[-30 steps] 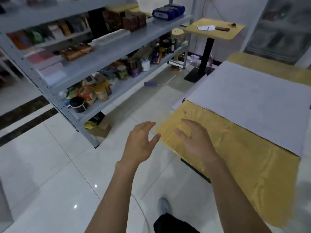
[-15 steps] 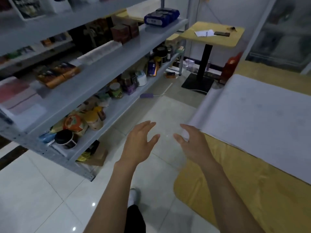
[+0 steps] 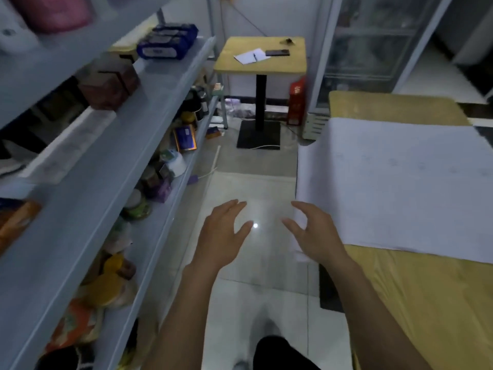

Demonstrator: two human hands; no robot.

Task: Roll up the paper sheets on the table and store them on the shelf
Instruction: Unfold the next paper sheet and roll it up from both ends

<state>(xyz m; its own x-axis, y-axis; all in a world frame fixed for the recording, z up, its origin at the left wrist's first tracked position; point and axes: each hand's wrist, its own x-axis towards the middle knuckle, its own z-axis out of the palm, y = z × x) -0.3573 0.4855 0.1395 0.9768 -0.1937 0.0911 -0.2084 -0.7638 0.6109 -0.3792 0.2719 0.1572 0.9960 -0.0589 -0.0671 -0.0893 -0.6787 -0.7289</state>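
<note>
Paper sheet (image 3: 400, 182), white and flat, lies on the table (image 3: 426, 303) at the right, on its yellow cover. Its left edge goes a little over the table side, and it is not rolled yet. Both hands are in the air over the tiled floor (image 3: 256, 297), in the aisle between the shelf (image 3: 88, 169) and the table. The left hand (image 3: 221, 236) is wide, with fingers spread and a little bent, and it holds nothing. The right hand (image 3: 317, 233) is also wide and empty, with curved fingers, just beside the near left corner of the sheet; whether it touches the paper I cannot tell. On the middle board of the shelf lies a long white roll (image 3: 69, 148), blurred, near brown boxes (image 3: 109, 84). Jars (image 3: 138, 206) stand on the lower board. At the far end of the aisle stands a small table (image 3: 262, 56) with a phone (image 3: 277, 52) on it.
</note>
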